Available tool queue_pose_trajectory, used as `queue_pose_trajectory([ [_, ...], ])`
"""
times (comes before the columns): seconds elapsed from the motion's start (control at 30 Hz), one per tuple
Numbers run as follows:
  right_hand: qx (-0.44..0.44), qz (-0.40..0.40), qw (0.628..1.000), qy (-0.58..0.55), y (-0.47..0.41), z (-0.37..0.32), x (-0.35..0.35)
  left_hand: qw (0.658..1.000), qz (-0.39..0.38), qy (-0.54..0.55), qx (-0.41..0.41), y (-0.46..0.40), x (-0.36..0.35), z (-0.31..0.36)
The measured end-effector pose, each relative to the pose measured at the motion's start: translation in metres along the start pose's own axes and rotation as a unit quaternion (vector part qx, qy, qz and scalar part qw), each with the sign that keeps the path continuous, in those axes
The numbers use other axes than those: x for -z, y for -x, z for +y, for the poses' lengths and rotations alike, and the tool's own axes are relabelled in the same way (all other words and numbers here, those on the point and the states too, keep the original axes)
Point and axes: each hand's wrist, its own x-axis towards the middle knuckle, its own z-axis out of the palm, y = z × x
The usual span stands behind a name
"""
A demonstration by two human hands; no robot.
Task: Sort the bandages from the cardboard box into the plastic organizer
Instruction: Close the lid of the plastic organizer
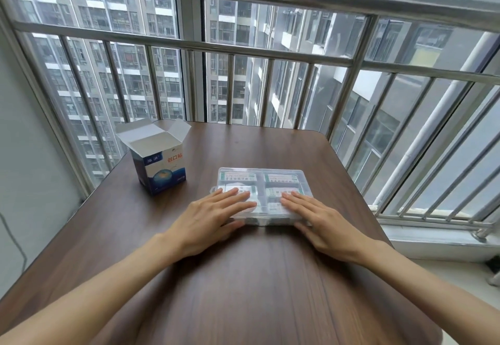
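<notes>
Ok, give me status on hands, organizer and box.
Left hand and right hand flat on closed plastic organizer, bandages visible inside. Cardboard box open, upright, far left. Nothing in the way.

A dark wood-grain table (270, 277) stands against a steel window railing (243, 49). Beyond the bars rise grey apartment towers (113, 47). A white pipe (433, 117) runs aslant outside on the right, above a pale windowsill (438, 239).

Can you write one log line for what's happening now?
left hand: flat on organizer lid | right hand: same | cardboard box: open, upright, apart
</notes>
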Motion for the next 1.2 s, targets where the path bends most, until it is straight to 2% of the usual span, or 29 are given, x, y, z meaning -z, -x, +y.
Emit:
queue_pose_trajectory([
  [0.2,-0.072,-0.029,0.991,-0.11,-0.009,-0.016,0.02,0.993,-0.056,0.084,0.054,-0.005,0.017,0.006],
  [0.3,-0.114,-0.065,0.979,-0.155,-0.024,-0.018,0.036,0.968,-0.059,0.212,0.117,-0.019,0.03,0.008],
  [0.33,-0.126,-0.084,0.975,-0.162,-0.032,-0.018,0.043,0.955,-0.034,0.257,0.144,-0.021,0.034,0.005],
  [0.4,-0.159,-0.12,0.963,-0.179,-0.049,-0.017,0.056,0.93,0.068,0.295,0.21,-0.019,0.048,-0.005],
  [0.53,-0.184,-0.109,0.96,-0.18,-0.093,-0.019,0.062,0.864,0.258,0.259,0.346,0.0,0.091,-0.029],
  [0.63,-0.192,-0.077,0.958,-0.198,-0.141,-0.035,0.053,0.787,0.376,0.229,0.432,0.016,0.119,-0.047],
  [0.7,-0.211,-0.053,0.943,-0.253,-0.171,-0.053,0.044,0.726,0.42,0.226,0.496,0.022,0.125,-0.061],
  [0.77,-0.228,-0.042,0.928,-0.293,-0.195,-0.073,0.035,0.695,0.405,0.261,0.533,0.028,0.122,-0.078],
  [0.83,-0.232,-0.051,0.929,-0.285,-0.212,-0.091,0.025,0.688,0.327,0.313,0.567,0.033,0.117,-0.095],
  [0.9,-0.242,-0.056,0.924,-0.292,-0.223,-0.103,0.017,0.664,0.232,0.391,0.593,0.032,0.115,-0.1],
  [1.0,-0.264,-0.053,0.884,-0.381,-0.24,-0.112,0.012,0.637,0.146,0.477,0.588,0.023,0.116,-0.097],
  [1.1,-0.285,-0.042,0.821,-0.492,-0.257,-0.12,0.008,0.585,0.148,0.533,0.593,0.011,0.122,-0.093],
  [1.17,-0.309,-0.018,0.791,-0.527,-0.26,-0.129,0.004,0.577,0.158,0.545,0.588,0.004,0.125,-0.088],
  [1.2,-0.313,0.007,0.79,-0.526,-0.259,-0.132,0.002,0.581,0.168,0.541,0.584,0.002,0.125,-0.085],
])
